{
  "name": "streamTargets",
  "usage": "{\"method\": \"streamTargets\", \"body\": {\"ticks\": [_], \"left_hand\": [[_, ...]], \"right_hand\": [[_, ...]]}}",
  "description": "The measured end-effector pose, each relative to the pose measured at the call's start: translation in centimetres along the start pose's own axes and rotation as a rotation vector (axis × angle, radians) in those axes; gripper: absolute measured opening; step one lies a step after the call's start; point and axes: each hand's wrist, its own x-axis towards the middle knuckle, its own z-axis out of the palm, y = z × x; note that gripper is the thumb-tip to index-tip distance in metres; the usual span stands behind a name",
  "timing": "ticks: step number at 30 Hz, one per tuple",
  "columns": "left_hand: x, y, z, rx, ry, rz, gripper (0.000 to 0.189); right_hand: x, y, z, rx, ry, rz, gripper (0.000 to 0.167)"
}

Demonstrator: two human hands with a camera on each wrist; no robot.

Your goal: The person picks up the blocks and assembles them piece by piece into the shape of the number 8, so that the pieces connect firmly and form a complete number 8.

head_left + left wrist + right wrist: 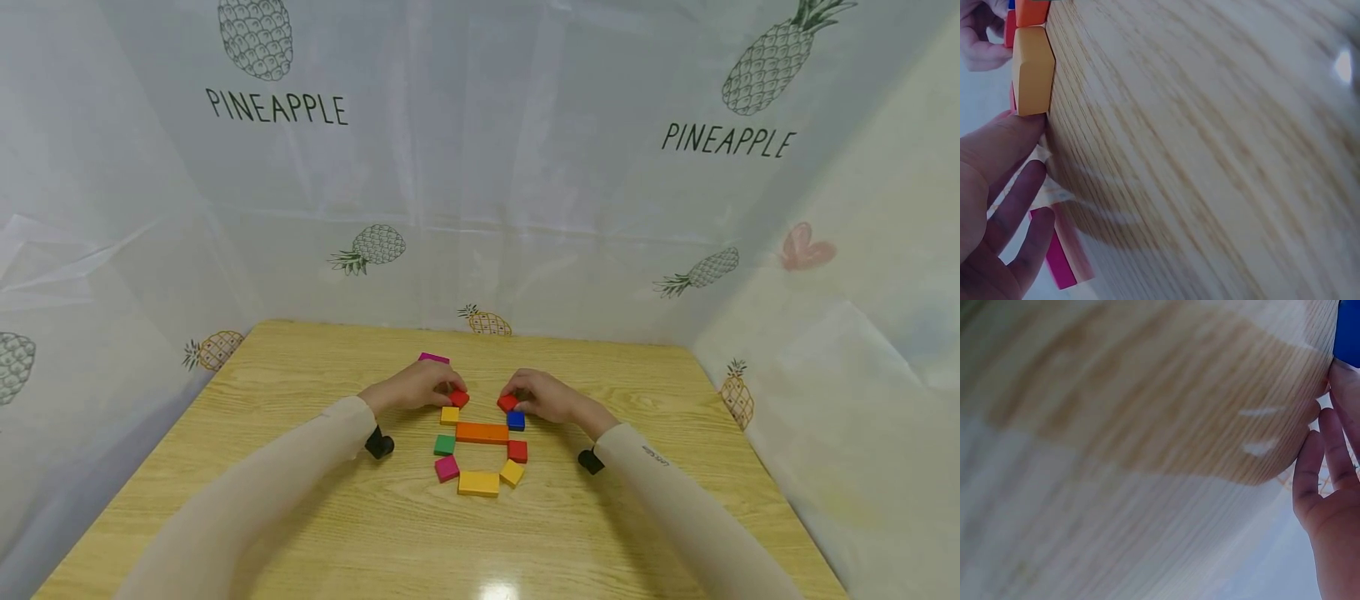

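On the table, small coloured blocks form a closed ring. My left hand (420, 385) pinches a red block (459, 398) at the ring's far left, just beyond a yellow block (449, 416). Opposite it, my right hand (546, 395) has thumb and fingers around another red block (507, 403), right behind a blue block (516, 421). In the left wrist view the yellow block (1034, 72) mostly hides the red one, with the thumb tip at its end. The right wrist view shows the blue block (1347, 334) at its edge; the red block there is hidden.
An orange bar (482, 433) crosses the ring. Nearer lie a green block (444, 445), a red block (517, 451), a magenta block (446, 468), a small yellow block (512, 473) and a longer yellow block (478, 483). Another magenta block (434, 358) sits behind my left hand.
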Motion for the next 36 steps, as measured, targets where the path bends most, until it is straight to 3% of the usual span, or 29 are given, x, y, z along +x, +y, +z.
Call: {"method": "streamTargets", "body": {"ticks": [36], "left_hand": [[0.06,-0.59,0.3,-0.012,0.007,0.014,0.032]], "right_hand": [[-0.04,0.09,-0.03,0.0,-0.001,-0.007,0.026]]}}
